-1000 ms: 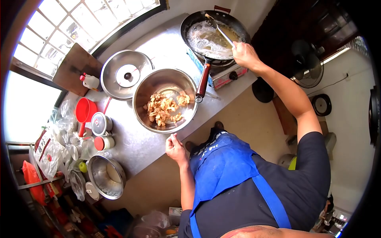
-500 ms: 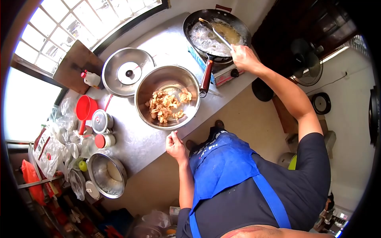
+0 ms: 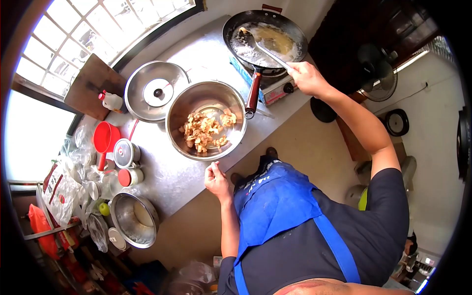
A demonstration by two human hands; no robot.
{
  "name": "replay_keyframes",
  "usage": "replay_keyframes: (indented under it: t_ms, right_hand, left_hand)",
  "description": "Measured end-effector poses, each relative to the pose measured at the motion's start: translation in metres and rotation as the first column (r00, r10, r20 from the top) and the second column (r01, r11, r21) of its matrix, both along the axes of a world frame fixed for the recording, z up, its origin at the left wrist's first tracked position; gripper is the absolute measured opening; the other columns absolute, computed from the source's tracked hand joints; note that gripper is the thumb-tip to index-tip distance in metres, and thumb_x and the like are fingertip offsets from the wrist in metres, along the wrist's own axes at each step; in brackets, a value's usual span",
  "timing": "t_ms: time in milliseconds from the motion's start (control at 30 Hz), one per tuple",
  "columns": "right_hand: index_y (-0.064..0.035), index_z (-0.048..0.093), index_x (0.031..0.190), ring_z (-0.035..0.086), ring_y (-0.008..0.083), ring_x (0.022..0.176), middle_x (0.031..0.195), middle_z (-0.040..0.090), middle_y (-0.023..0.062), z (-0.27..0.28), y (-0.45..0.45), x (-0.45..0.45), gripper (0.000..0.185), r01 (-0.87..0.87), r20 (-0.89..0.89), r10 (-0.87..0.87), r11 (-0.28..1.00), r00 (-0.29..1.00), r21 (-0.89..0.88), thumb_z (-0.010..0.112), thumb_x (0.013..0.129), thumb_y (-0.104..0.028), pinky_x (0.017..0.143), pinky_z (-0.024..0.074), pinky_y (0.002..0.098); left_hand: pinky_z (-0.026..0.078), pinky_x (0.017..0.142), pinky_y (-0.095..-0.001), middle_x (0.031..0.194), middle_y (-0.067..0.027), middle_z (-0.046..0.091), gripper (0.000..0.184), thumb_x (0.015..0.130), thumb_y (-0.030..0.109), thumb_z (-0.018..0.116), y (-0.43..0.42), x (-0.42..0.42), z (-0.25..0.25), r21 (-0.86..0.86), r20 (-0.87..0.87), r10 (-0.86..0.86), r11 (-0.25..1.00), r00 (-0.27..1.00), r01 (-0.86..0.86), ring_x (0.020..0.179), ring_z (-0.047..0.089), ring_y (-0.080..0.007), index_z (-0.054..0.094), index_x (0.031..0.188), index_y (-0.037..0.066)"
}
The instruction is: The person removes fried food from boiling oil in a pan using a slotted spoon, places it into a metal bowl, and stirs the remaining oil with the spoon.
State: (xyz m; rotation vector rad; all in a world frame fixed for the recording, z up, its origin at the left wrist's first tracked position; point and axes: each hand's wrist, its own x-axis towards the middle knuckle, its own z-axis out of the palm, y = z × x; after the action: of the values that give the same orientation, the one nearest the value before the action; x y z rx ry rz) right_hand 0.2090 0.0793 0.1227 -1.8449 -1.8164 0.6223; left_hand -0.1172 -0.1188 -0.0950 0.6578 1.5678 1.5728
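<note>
My right hand is closed round the handle of a metal spatula. The spatula's far end, with a light-brown piece on it, is over the foamy oil in the black wok. My left hand is closed just below the rim of a large steel bowl, near the table edge; whether anything is in its fingers cannot be made out. Inside that steel bowl lie browned fried pieces. The wok's wooden handle points toward the bowl's right rim.
The wok sits on a portable gas stove. A steel lid, red ladle, lidded containers and another steel bowl stand to the left. A cutting board leans by the window. A fan stands at the right.
The spatula's far end has moved left across the wok, and my right hand has shifted slightly right. My left hand stays closed near the bowl.
</note>
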Motion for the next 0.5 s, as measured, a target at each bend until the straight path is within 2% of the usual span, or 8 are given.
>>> replay_keyframes:
  t_ms: [67,100,167,200,433,467,500]
  right_hand:
    - [-0.0065,0.07,0.13,0.055,0.0151,0.054,0.069,0.06,0.0058,0.011,-0.009,0.003,0.037,0.114,-0.14,-0.143,0.974,0.98,-0.198,0.052,0.102,-0.023,0.052,0.046,0.0339]
    - [-0.0065,0.07,0.13,0.055,0.0151,0.054,0.069,0.06,0.0058,0.015,-0.016,0.005,0.037,0.113,-0.141,-0.142,0.974,0.98,-0.198,0.052,0.102,-0.023,0.052,0.046,0.0339]
    - [-0.0112,0.067,0.138,0.038,0.0044,0.046,0.066,0.048,-0.0046,0.022,-0.031,0.01,0.038,0.091,-0.357,-0.215,0.939,0.909,-0.332,0.051,0.105,-0.022,0.039,0.0322,0.0266]
    - [-0.0128,0.062,0.145,0.035,0.0031,0.044,0.068,0.048,-0.0057,0.024,-0.037,0.012,0.041,0.08,-0.374,-0.229,0.925,0.899,-0.372,0.05,0.107,-0.02,0.037,0.0279,0.0225]
    - [-0.0112,0.059,0.147,0.034,0.0015,0.046,0.069,0.048,-0.0058,0.001,-0.07,0.023,0.041,0.089,-0.523,-0.281,0.928,0.805,-0.362,0.05,0.108,-0.019,0.037,0.0276,0.0199]
    - [-0.0099,0.059,0.148,0.038,0.0025,0.05,0.069,0.048,-0.0061,0.004,-0.074,0.023,0.042,0.073,-0.534,-0.276,0.926,0.799,-0.369,0.052,0.107,-0.018,0.042,0.0328,0.0214]
    - [-0.0099,0.059,0.148,0.038,0.0025,0.05,0.069,0.048,-0.0061,-0.005,-0.076,0.026,0.042,0.073,-0.536,-0.278,0.926,0.797,-0.371,0.052,0.107,-0.018,0.042,0.0328,0.0214]
  left_hand:
    - [0.029,0.045,-0.0189,0.061,0.0053,0.05,0.023,0.108,0.023,0.061,0.0,0.0,0.003,-0.016,0.003,0.003,1.0,1.0,-0.003,0.049,0.041,-0.0007,0.07,0.096,0.005]
    - [0.029,0.045,-0.0189,0.061,0.0053,0.05,0.023,0.108,0.023,0.061,0.0,0.0,0.003,-0.015,0.002,0.003,1.0,1.0,-0.003,0.049,0.041,-0.0007,0.07,0.096,0.005]
    - [0.029,0.045,-0.019,0.061,0.0055,0.05,0.023,0.108,0.023,0.061,0.0,0.001,0.002,-0.001,-0.01,0.016,1.0,1.0,-0.016,0.049,0.04,-0.0006,0.07,0.096,0.005]
    - [0.029,0.045,-0.019,0.061,0.0055,0.05,0.023,0.108,0.023,0.061,0.0,0.002,0.003,-0.002,-0.01,0.019,1.0,1.0,-0.019,0.049,0.04,-0.0006,0.07,0.096,0.005]
    - [0.031,0.048,-0.021,0.058,0.0056,0.049,0.024,0.107,0.02,0.062,0.001,0.013,0.01,-0.034,0.011,0.004,0.999,1.0,-0.004,0.05,0.041,-0.0017,0.071,0.095,0.002]
    - [0.03,0.048,-0.0211,0.058,0.0057,0.049,0.024,0.107,0.021,0.061,0.002,0.014,0.01,-0.032,0.005,0.003,0.999,1.0,-0.003,0.05,0.041,-0.0017,0.071,0.095,0.002]
    - [0.03,0.048,-0.0211,0.058,0.0057,0.049,0.024,0.107,0.021,0.061,0.001,0.015,0.009,-0.033,0.003,0.003,0.999,1.0,-0.002,0.05,0.041,-0.0017,0.071,0.095,0.002]
